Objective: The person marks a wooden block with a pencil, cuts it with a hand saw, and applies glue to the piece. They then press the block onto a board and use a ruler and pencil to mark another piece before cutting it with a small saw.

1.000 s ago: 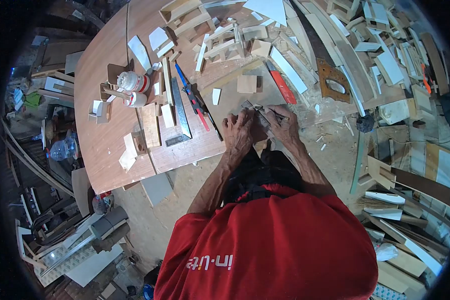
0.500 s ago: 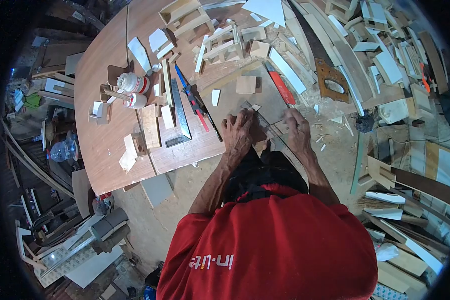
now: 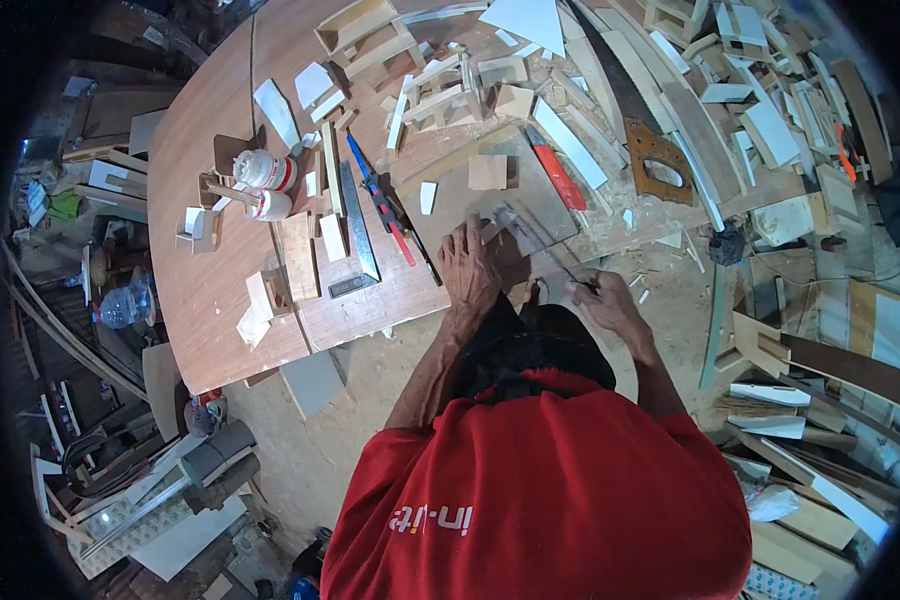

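brown table with jars and hand tools.
on the brown table point(image 3: 210, 110), two white jars point(image 3: 265, 170) are standing close together. to the right of them lies a metal square point(image 3: 358, 235), and just beside it is a blue and black tool point(image 3: 370, 185). a saw point(image 3: 658, 163) with wooden handle is farther right. a clear plastic bottle point(image 3: 122, 306) lies at the far left.

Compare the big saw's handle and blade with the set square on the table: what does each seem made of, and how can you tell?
Saw handle: wood, perhaps varnished; warm orange-brown, patchy surface.
Saw blade: probably steel, dull and dark; thin and toothed.
Set square: silvery metal blade with mottled shine; its dark stock could be metal or plastic.
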Action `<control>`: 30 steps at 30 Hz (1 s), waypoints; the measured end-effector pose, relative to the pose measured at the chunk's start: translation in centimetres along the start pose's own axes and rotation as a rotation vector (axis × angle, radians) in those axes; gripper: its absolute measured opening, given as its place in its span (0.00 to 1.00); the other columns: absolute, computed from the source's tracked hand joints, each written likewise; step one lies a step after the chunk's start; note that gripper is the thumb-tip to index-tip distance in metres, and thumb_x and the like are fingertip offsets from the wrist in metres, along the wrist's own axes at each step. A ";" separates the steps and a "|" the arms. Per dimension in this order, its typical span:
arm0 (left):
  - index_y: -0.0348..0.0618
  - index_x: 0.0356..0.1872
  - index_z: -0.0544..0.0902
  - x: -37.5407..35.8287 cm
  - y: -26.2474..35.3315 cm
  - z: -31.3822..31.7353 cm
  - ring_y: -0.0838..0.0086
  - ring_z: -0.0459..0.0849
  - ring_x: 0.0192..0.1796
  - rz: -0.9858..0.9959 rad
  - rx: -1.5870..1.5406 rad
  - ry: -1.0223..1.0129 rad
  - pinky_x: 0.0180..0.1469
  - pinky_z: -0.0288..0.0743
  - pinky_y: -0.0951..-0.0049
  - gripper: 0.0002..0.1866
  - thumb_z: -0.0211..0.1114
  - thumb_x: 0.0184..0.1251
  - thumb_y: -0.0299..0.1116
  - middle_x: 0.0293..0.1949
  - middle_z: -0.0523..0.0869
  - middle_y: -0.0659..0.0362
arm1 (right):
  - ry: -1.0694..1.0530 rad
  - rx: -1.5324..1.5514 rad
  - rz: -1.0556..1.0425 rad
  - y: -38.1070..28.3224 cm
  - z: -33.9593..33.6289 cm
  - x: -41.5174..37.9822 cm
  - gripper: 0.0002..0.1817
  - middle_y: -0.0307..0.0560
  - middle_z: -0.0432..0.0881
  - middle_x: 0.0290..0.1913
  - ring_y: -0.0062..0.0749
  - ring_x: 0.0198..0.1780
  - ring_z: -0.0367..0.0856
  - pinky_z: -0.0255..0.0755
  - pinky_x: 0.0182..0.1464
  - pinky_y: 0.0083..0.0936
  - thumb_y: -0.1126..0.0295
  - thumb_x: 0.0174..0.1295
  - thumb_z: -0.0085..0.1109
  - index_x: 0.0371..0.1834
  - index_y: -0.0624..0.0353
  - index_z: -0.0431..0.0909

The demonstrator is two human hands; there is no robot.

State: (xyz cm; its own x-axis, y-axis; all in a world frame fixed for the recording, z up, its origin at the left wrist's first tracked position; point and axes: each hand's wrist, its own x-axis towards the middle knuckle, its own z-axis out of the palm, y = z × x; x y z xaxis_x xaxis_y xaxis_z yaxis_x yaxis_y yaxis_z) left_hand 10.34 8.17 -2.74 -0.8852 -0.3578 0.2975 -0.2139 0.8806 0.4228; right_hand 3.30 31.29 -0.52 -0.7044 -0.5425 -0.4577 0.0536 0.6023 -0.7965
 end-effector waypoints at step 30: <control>0.50 0.49 0.81 3.8 -2.3 -2.1 0.61 0.74 0.49 0.331 0.220 -0.330 0.47 0.67 0.58 0.16 0.63 0.61 0.38 0.49 0.76 0.56 | 0.177 0.152 -0.050 4.2 -3.3 -4.5 0.08 0.37 0.77 0.23 0.19 0.28 0.72 0.67 0.34 0.21 0.71 0.64 0.58 0.31 0.65 0.81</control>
State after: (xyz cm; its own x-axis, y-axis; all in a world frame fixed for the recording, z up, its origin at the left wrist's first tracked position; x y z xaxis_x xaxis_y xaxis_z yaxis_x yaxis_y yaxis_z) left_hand 8.31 4.08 -0.78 -0.9957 0.0372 0.0843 0.0497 0.9873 0.1509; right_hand 4.42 38.20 -0.49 -0.8214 -0.4498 -0.3506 0.1121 0.4754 -0.8726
